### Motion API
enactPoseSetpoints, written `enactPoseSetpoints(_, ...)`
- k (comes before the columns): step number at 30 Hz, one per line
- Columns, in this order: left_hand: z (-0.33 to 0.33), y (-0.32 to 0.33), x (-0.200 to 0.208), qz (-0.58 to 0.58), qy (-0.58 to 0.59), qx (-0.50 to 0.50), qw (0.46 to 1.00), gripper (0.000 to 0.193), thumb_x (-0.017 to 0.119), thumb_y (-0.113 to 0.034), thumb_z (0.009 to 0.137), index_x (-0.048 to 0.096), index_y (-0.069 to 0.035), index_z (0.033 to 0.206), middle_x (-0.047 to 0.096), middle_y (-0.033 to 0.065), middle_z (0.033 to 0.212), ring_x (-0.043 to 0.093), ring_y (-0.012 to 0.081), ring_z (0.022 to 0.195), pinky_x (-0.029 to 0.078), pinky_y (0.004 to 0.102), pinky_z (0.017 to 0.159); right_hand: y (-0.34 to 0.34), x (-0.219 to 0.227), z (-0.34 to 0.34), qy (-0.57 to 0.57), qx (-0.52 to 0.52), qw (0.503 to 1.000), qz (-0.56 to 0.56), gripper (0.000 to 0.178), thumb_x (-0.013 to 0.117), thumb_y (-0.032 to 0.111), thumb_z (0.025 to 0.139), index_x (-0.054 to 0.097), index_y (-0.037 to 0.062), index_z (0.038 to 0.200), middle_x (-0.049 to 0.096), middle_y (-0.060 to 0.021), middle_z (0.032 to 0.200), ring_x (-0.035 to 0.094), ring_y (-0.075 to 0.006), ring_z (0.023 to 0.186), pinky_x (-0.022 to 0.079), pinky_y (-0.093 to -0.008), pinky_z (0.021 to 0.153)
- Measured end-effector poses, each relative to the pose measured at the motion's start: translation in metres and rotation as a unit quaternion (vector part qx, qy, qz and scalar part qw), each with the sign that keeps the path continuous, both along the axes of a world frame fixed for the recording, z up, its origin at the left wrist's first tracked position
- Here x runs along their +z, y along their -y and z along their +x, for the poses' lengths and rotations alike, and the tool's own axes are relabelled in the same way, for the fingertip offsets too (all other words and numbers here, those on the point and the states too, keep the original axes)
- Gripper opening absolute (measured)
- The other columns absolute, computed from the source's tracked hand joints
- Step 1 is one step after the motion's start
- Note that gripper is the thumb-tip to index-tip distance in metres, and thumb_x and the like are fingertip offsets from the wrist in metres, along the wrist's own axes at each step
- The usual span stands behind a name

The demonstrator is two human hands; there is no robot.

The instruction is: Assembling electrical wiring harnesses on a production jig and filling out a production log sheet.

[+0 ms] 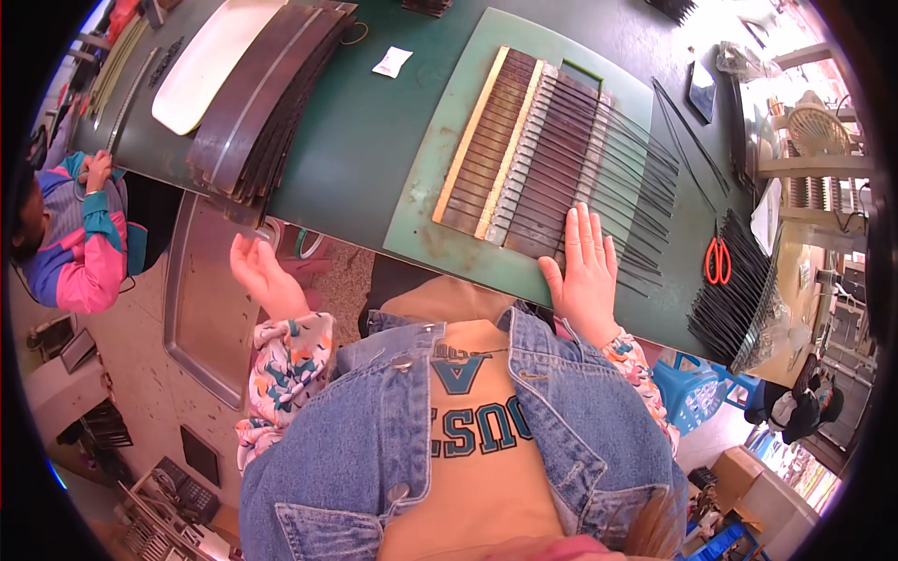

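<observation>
Dark slats (547, 154) partly hidden beneath flat right hand (586, 271); left hand (262, 271) empty

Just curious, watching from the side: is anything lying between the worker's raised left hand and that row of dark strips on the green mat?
Nothing visible. The left hand hangs off the table edge; only bare green table separates it from the strips. The right hand rests on them.
</observation>
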State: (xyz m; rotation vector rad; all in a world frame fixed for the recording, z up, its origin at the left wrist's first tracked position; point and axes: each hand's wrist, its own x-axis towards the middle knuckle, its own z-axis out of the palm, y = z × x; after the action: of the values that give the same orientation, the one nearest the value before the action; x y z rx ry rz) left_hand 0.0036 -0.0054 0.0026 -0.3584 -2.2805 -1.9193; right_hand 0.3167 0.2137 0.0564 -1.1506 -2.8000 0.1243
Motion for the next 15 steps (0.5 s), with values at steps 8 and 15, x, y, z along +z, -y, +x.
enactPoseSetpoints(8, -0.005, 0.006, 0.006, 0.016, 0.316, -0.183, 0.931, 0.057, 0.032, -0.043, 0.102, 0.029, -0.005, 0.144, 0.061, 0.012, 0.112, 0.062, 0.015, 0.079, 0.049, 0.0288, 0.057, -0.044, 0.02, -0.018, -0.03, 0.023, 0.998, -0.043, 0.072, 0.043, 0.047, 0.095, 0.022, 0.0005, 0.147, 0.022, -0.0173, 0.153, 0.019, -0.0335, 0.142, 0.016, -0.0465, 0.114)
enactPoseSetpoints(15, -0.01, 0.018, 0.023, -0.039, 0.352, -0.304, 0.885, 0.046, 0.035, -0.038, 0.102, 0.049, -0.003, 0.128, 0.065, 0.0097, 0.078, 0.048, 0.0074, 0.038, 0.048, 0.0224, 0.046, -0.13, -0.008, -0.097, 0.046, 0.037, 0.994, -0.091, 0.082, 0.034, 0.06, 0.094, 0.019, -0.0008, 0.147, 0.016, -0.0178, 0.155, 0.013, -0.032, 0.144, 0.015, -0.044, 0.115)
